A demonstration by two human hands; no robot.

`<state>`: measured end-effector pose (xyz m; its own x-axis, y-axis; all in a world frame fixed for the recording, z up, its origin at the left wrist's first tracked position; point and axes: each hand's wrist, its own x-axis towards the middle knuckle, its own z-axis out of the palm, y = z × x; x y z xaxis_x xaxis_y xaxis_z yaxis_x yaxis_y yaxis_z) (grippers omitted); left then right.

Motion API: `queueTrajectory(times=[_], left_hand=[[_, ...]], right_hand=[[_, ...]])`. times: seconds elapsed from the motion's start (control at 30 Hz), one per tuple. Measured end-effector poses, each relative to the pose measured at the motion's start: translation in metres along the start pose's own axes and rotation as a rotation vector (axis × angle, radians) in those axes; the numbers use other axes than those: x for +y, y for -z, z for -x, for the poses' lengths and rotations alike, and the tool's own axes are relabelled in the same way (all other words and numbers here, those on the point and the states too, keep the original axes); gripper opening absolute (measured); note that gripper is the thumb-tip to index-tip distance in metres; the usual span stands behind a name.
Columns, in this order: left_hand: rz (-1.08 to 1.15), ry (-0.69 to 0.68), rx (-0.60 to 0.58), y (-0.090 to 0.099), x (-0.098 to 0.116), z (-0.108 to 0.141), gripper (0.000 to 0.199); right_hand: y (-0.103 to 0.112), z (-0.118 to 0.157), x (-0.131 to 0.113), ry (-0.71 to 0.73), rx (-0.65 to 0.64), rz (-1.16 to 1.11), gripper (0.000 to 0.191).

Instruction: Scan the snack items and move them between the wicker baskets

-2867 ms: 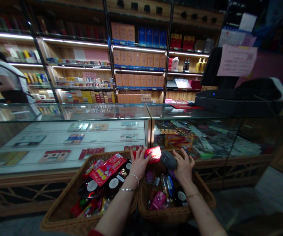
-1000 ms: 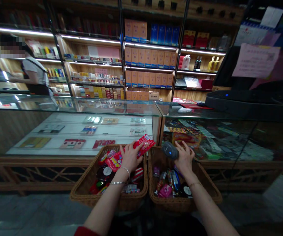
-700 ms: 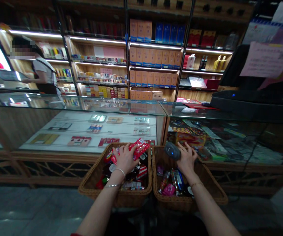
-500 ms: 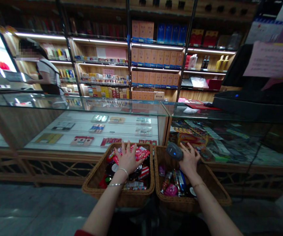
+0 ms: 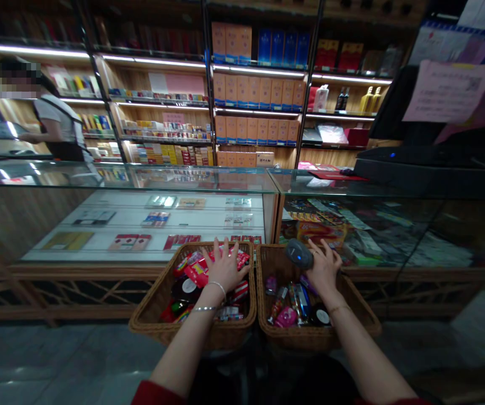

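My left hand (image 5: pixel 224 269) lies spread over the left wicker basket (image 5: pixel 152 304), its fingers on a red candy packet (image 5: pixel 196 273). Beside it in that basket are a dark round container with a white label (image 5: pixel 189 285) and several small wrapped items. My right hand (image 5: pixel 324 269) holds a dark grey barcode scanner (image 5: pixel 299 254) with a blue light, above the right wicker basket (image 5: pixel 262 292). Below the scanner lie a pink packet (image 5: pixel 286 317), several colourful tubes and wrapped pieces, and another dark round container with a white label (image 5: pixel 320 316).
Behind the baskets stands a glass display counter (image 5: pixel 175 179) with flat packs inside. A dark monitor (image 5: pixel 394 112) with a pink paper sits at right. Another person (image 5: pixel 54 126) stands behind the counter at left, near shelves of boxes (image 5: pixel 259 93).
The camera view has shifted, so baskets and shelves appear a little further left. My left hand has moved slightly relative to its basket, uncovering more of the dark round container. The scanner stays in my right hand.
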<state>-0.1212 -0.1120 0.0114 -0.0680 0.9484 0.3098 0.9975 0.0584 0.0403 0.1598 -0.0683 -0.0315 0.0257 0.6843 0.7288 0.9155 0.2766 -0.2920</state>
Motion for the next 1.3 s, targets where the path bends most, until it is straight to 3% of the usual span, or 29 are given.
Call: queueTrajectory(times=[0.33,0.73,1.07,1.3], left_hand=[[0.003,-0.125,-0.054,-0.014,0.041,-0.013,0.086],[-0.060,-0.317,-0.158,-0.029,0.119,-0.023,0.073],[-0.163,-0.268,-0.434,-0.061,0.170,-0.040,0.032],[-0.198,-0.139,-0.693,-0.092,0.181,-0.038,0.038]], right_hand=[[0.010,-0.002,0.028,-0.036,-0.043,0.057,0.033],[0.009,-0.007,0.066,-0.133,-0.069,0.161,0.035],[0.007,-0.001,0.069,-0.292,-0.034,0.136,0.034],[0.010,-0.002,0.067,-0.333,-0.031,0.083,0.033]])
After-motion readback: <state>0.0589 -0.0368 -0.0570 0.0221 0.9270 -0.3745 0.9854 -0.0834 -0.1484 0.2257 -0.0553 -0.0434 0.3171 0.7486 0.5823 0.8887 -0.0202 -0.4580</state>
